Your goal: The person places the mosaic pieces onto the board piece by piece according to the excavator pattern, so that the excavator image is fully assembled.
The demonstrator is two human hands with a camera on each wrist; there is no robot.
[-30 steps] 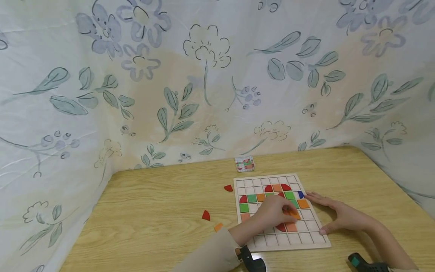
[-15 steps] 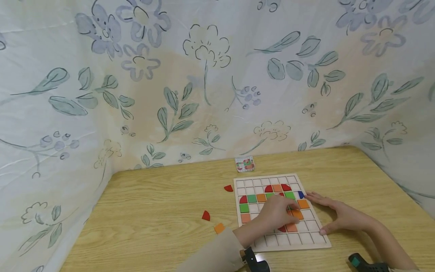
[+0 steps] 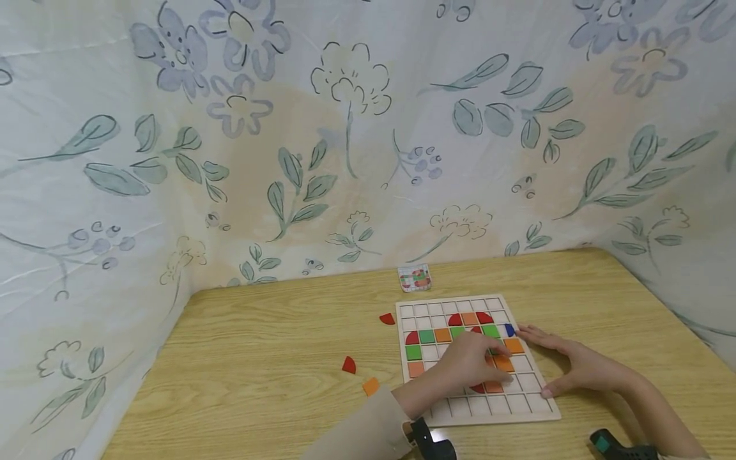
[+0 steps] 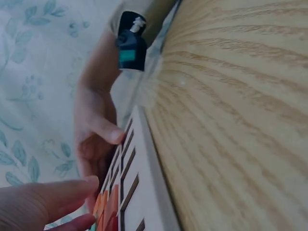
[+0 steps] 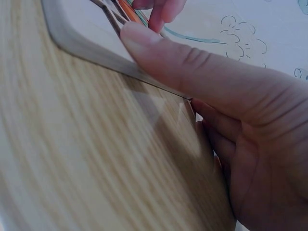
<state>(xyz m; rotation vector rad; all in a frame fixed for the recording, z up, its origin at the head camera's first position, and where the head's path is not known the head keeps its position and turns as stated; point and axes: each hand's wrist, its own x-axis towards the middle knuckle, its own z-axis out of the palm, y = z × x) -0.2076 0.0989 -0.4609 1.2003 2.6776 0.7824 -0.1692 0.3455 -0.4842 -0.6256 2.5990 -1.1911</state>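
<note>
A pale gridded board (image 3: pixel 531 405) lies on the table with red, green, orange and salmon tiles in its cells. Over its middle is my left hand (image 3: pixel 467 361), thumb and fingertips parted, beside an orange tile (image 3: pixel 504 363) that sits in a cell. No piece shows between thumb and fingers (image 4: pixel 62 195) in the left wrist view; the palm hides several cells. My right hand (image 3: pixel 581 367) rests at the board's right side, fingers extended to the edge. Its thumb (image 5: pixel 144 41) presses on the rim near the corner in the right wrist view. A blue piece (image 3: pixel 510 329) lies by its fingertips.
Left of the board lie two loose red quarter-round pieces, one red piece (image 3: pixel 387 319) close to the edge and another red piece (image 3: pixel 349 365) farther off. An orange square (image 3: pixel 370 386) is near the left sleeve. A patterned card (image 3: pixel 414 279) lies behind the board.
The left thumb and fingers have come away from the orange tile, which now lies flat in its cell. The left forearm shifted slightly right, uncovering the loose orange square. The right hand stayed put.
</note>
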